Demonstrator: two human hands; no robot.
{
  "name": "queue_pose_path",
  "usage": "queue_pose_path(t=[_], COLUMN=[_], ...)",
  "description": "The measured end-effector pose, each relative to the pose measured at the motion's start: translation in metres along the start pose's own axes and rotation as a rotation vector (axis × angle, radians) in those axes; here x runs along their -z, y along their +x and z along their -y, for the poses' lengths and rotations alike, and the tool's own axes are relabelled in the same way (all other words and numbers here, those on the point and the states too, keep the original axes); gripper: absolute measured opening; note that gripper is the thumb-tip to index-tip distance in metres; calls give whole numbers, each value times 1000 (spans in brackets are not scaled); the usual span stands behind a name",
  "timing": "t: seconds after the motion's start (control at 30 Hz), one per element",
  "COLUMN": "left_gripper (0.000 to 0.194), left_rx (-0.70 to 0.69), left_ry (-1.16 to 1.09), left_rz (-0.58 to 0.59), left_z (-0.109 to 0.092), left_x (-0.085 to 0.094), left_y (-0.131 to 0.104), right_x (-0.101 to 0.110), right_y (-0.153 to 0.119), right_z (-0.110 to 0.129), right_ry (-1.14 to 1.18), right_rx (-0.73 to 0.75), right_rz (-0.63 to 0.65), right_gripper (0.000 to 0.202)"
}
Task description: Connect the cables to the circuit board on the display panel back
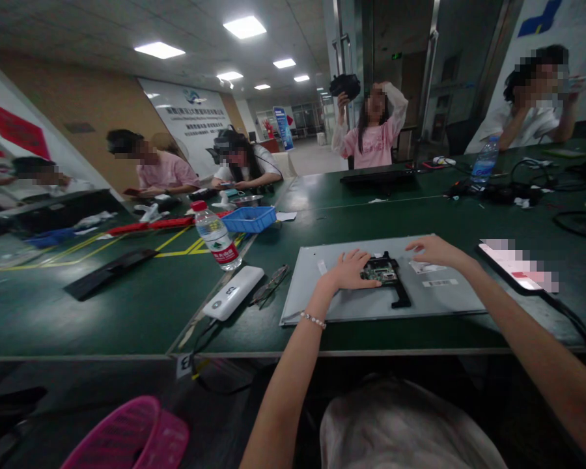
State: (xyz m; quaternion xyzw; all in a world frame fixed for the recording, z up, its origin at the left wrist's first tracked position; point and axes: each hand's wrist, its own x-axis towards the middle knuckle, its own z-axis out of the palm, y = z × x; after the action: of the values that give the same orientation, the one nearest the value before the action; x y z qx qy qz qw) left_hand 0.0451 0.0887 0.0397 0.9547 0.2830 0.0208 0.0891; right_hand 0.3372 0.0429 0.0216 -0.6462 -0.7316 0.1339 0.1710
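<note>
A flat grey panel (pixel 342 306) lies on the green table in front of me. On it rests a green circuit board (pixel 385 273) set in a black plastic bracket (pixel 401 294). My left hand (pixel 354 270) lies over the left side of the board with its fingers spread, hiding part of it. To the right of the bracket, my right hand (pixel 434 251) hovers over the panel's far right part, fingers loosely bent and apart, with nothing visible in it. A barcode label (pixel 439 283) sticks to the panel below that hand.
Left of the panel are glasses (pixel 269 286), a white power bank (pixel 234 293), a water bottle (pixel 216 236) and a blue tray (pixel 251 219). A phone (pixel 512 266) with a cable lies at right. Several people sit around the table. A pink basket (pixel 131 436) stands below.
</note>
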Motion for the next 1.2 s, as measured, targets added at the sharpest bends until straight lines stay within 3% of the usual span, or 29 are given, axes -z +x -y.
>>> queue_pose_path(t=[0.17, 0.33, 0.43, 0.53, 0.63, 0.77, 0.93, 1.07, 1.2], left_gripper=[77, 67, 62, 61, 61, 62, 60, 59, 59], left_rx=[-89, -174, -204, -205, -198, -221, -226, -243, -257], left_ry=[37, 33, 29, 28, 33, 35, 43, 50, 45], left_rz=[-53, -79, -93, -100, -103, -120, -122, -134, -145], left_z=[-15, -28, -31, -32, -31, -30, -31, -31, -32], left_x=[2, 1, 1, 0, -1, -2, -3, -4, -5], left_y=[0, 0, 0, 2, 3, 4, 4, 4, 4], right_x=[-11, -13, -11, -12, -16, -19, -19, -18, -20], right_y=[-15, -22, -26, -30, -33, -33, -32, -34, -35], right_z=[-14, -9, -2, 7, 19, 31, 34, 34, 32], right_ry=[83, 180, 390, 701, 856, 808, 648, 791, 957], right_rx=[-13, -84, -156, -198, -211, -227, -177, -191, -194], right_rz=[65, -13, -31, 22, 74, 118, 19, -10, 74], right_gripper=[31, 16, 15, 14, 16, 18, 24, 32, 31])
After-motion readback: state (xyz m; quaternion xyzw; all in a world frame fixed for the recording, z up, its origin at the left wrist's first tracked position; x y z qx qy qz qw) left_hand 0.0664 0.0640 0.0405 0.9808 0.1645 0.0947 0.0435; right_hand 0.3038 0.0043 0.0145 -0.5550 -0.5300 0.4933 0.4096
